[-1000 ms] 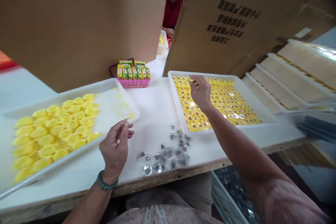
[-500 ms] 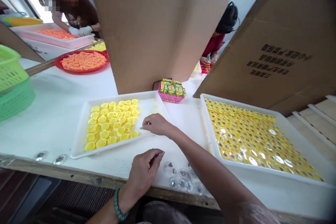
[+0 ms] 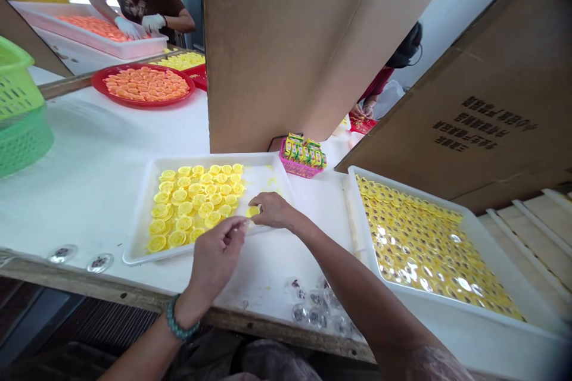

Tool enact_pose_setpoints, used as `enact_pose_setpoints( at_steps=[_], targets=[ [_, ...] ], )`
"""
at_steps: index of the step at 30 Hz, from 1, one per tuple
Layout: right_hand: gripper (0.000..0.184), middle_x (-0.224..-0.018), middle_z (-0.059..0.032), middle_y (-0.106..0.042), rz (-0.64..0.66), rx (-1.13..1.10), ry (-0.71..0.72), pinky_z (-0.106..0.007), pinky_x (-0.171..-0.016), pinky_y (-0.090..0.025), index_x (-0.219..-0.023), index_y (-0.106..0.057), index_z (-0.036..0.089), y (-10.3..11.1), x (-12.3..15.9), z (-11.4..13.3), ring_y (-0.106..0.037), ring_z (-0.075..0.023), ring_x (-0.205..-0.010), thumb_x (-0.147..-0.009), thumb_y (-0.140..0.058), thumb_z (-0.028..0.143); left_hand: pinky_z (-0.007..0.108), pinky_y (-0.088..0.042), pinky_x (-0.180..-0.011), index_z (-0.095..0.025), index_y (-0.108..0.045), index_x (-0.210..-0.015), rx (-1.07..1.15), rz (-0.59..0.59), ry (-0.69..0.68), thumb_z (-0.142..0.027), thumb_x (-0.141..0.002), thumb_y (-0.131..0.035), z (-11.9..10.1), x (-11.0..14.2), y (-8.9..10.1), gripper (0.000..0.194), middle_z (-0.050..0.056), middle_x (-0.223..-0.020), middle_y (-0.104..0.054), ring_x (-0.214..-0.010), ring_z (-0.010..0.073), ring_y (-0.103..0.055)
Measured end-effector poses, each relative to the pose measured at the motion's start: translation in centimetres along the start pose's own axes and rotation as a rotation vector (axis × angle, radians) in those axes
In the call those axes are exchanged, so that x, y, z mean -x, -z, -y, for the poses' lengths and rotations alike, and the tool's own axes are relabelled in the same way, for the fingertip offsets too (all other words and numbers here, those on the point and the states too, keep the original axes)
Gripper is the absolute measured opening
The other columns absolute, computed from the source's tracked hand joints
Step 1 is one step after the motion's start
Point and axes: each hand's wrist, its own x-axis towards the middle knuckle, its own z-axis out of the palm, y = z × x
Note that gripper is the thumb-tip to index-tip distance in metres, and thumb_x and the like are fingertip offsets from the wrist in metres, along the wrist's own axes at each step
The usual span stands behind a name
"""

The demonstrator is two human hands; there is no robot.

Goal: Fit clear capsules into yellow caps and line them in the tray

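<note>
My right hand [image 3: 274, 209] pinches a small round yellow piece [image 3: 252, 211] over the near right part of a white tray [image 3: 138, 214]. Close beside it, my left hand [image 3: 222, 245] has thumb and fingertips pressed together at the piece's lower edge; whether it touches the piece or holds something tiny, I cannot tell. Inside the tray, several yellow cup-like pieces [image 3: 185, 209] stand in rows on the left side. Several clear round discs [image 3: 316, 297] with dark prints lie near the table edge below my right forearm.
A second white tray [image 3: 447, 303] holds many yellow pieces under shiny discs. A pink basket [image 3: 300, 168] of small boxes stands behind, before tall cardboard [image 3: 304, 53]. At left are green baskets [image 3: 24, 137] and a red tray [image 3: 143, 104]. A gloved co-worker [image 3: 154, 24] works beyond.
My left hand has risen from near the table edge to meet my right hand. The yellow piece now shows in my right hand's fingers. The view has shifted slightly.
</note>
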Motion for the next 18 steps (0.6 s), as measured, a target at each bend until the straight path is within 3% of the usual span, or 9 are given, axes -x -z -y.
enact_pose_setpoints(
  at_steps=[2, 5, 9, 12, 18],
  targets=[
    [0.035, -0.085, -0.0052, -0.066, -0.072, -0.019, 0.006, -0.026, -0.066, -0.045, -0.100, -0.067, 0.014, 0.1, 0.5, -0.4, -0.058, -0.0148, -0.069, -0.065, -0.065, 0.020, 0.027, -0.048, -0.063, -0.023, -0.067, -0.095, 0.011, -0.068, 0.044, -0.040, -0.079, -0.056, -0.2, -2.1, 0.3, 0.025, 0.002, -0.075, -0.070, -0.065, 0.0187, -0.065],
    [0.037, -0.081, -0.0030, -0.064, -0.200, -0.140, 0.036, -0.025, -0.067, -0.046, -0.104, -0.062, 0.014, 0.6, 1.3, 0.1, -0.058, -0.0126, -0.067, -0.067, -0.062, 0.017, 0.030, -0.050, -0.068, -0.020, -0.065, -0.103, 0.152, -0.061, 0.147, -0.041, -0.078, -0.057, -0.3, -5.0, 0.1, 0.033, 0.005, -0.087, -0.069, -0.069, 0.0188, -0.066],
    [0.038, -0.086, -0.0014, -0.064, -0.298, -0.353, 0.099, -0.023, -0.067, -0.049, -0.106, -0.054, 0.017, 1.6, 2.3, 1.2, -0.061, -0.0110, -0.070, -0.069, -0.059, 0.014, 0.031, -0.053, -0.070, -0.016, -0.065, -0.102, 0.539, 0.178, 0.318, -0.041, -0.072, -0.066, -0.4, -7.4, -1.0, 0.040, 0.009, -0.097, -0.067, -0.074, 0.0175, -0.065],
    [0.032, -0.090, -0.0025, -0.065, -0.306, -0.434, 0.100, -0.023, -0.069, -0.051, -0.099, -0.057, 0.016, 1.6, 2.5, 1.4, -0.064, -0.0116, -0.073, -0.068, -0.056, 0.008, 0.031, -0.053, -0.073, -0.013, -0.068, -0.092, 0.695, 0.303, 0.334, -0.035, -0.067, -0.072, -0.3, -7.9, -1.5, 0.034, 0.010, -0.095, -0.068, -0.080, 0.0181, -0.064],
    [0.025, -0.108, -0.0059, -0.064, -0.390, -0.427, 0.163, -0.027, -0.084, -0.050, -0.092, -0.065, 0.019, 0.7, 3.0, 0.4, -0.062, -0.0146, -0.096, -0.075, -0.051, 0.006, 0.026, -0.053, -0.074, -0.013, -0.068, -0.093, 0.749, 0.176, 0.319, -0.027, -0.068, -0.072, 0.3, -7.9, -2.0, 0.029, 0.007, -0.094, -0.067, -0.080, 0.0143, -0.062]
  ],
)
